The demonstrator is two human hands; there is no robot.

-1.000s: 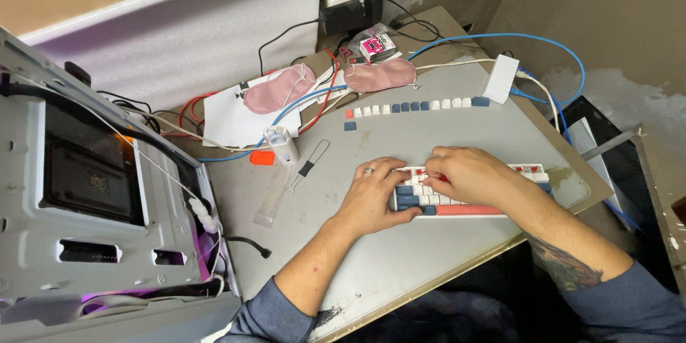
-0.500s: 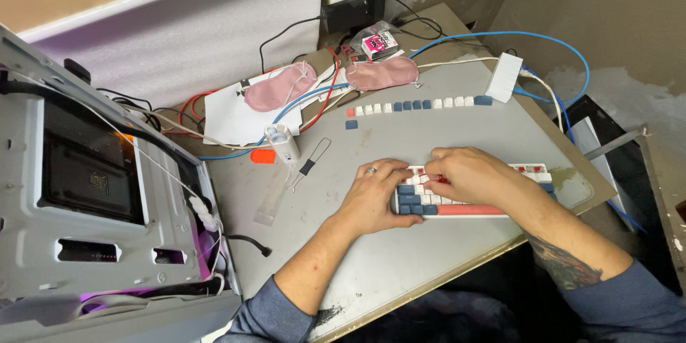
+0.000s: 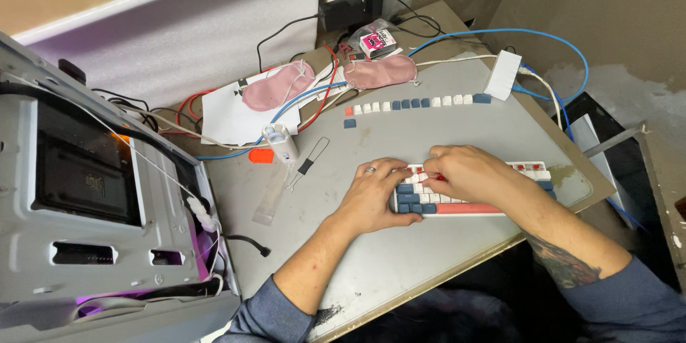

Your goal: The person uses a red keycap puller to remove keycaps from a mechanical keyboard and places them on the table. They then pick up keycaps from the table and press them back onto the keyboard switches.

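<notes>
- The keyboard (image 3: 471,189), with white, blue and red keys, lies near the front edge of the grey table (image 3: 429,271).
- The left hand (image 3: 375,196) rests on its left end as before, fingers curled and steadying.
- The right hand (image 3: 464,171) has barely shifted; fingertips pinch narrowly at the top row, what they grip is hidden.
- A row of loose keycaps (image 3: 414,103) lies well behind, unchanged.
- A wire keycap puller (image 3: 309,161) lies left.
</notes>
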